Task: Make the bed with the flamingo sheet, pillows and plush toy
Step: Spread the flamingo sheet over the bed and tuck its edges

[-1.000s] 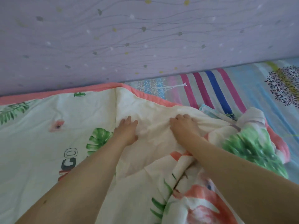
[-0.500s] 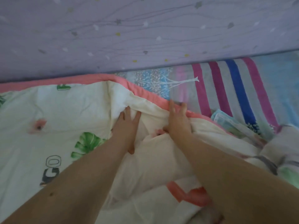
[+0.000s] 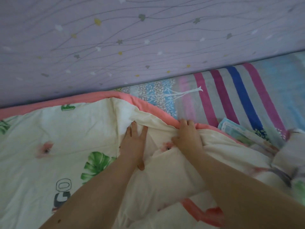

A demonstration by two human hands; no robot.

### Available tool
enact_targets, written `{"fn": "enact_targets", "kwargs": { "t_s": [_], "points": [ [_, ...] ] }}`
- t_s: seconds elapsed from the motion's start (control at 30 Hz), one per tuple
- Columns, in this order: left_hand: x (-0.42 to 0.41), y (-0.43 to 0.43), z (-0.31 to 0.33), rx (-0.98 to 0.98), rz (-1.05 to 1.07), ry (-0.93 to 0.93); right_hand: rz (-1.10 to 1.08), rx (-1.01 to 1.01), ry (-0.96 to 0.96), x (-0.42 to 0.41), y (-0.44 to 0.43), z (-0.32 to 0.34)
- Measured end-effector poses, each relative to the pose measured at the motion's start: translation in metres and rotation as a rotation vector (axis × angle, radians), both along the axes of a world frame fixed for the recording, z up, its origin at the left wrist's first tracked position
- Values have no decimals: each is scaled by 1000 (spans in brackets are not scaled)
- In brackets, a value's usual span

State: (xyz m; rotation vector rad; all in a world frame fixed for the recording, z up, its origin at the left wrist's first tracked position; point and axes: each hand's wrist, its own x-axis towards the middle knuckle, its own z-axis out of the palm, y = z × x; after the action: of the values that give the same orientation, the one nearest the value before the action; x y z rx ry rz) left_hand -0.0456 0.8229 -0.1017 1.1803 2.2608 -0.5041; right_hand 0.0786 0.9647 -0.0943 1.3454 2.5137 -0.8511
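The flamingo sheet (image 3: 41,129) lies spread leftward, its pink border (image 3: 148,104) slanting toward the right. The right hand (image 3: 188,138), nearer the uncovered striped bedding (image 3: 239,100), clutches that border; the left hand (image 3: 134,142) presses flat, fingers straight.

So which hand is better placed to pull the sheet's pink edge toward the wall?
Probably the right hand: its fingers curl over the pink edge of the flamingo sheet. The left hand lies flat on its white part.

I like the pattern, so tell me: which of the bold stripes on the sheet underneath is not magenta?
The blue stripe, third from the left of the four bold ones; the other three are magenta.
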Motion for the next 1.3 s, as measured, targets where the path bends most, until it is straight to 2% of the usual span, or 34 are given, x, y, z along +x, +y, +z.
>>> {"fn": "enact_targets", "kwargs": {
  "t_s": [0.13,0.23,0.3,0.37,0.43,0.47,0.57,0.67,0.77,0.83,0.87,0.93,1.03,1.1,1.13,1.3],
  "points": [
    [-4,3,8,-16,-16,-29,-88,129,-2,12,10,18],
    [-7,2,17,-39,-4,-89,-95,200,-80,28,9,31],
    [-19,2,26,75,55,-123,-90,201,-122,37,8,41],
    [-35,10,39,297,85,-66,-105,210,-139,43,9,49],
    [-48,25,51,491,121,35,-195,194,-62,42,9,55],
    [-53,34,55,520,151,37,-262,153,4,39,9,59],
    [-60,56,56,432,189,-13,-518,-72,249,20,8,73],
    [-65,68,48,419,181,115,-645,-131,421,2,11,88],
    [-76,87,54,741,411,111,-716,-149,556,-12,26,108],
    [-91,108,62,997,557,79,-630,-53,614,-25,45,119],
    [-95,116,63,1047,581,48,-553,5,603,-31,56,120],
    [-101,126,52,981,577,-59,-372,116,408,-46,78,107],
    [-94,125,18,651,480,-343,-141,95,19,-59,87,68],
    [-89,120,-2,467,260,-290,27,77,-106,-59,85,36],
    [-87,120,-8,449,188,-257,86,65,-153,-56,86,22],
    [-94,119,-21,532,215,-296,131,84,-276,-63,91,-9]
  ]
}}
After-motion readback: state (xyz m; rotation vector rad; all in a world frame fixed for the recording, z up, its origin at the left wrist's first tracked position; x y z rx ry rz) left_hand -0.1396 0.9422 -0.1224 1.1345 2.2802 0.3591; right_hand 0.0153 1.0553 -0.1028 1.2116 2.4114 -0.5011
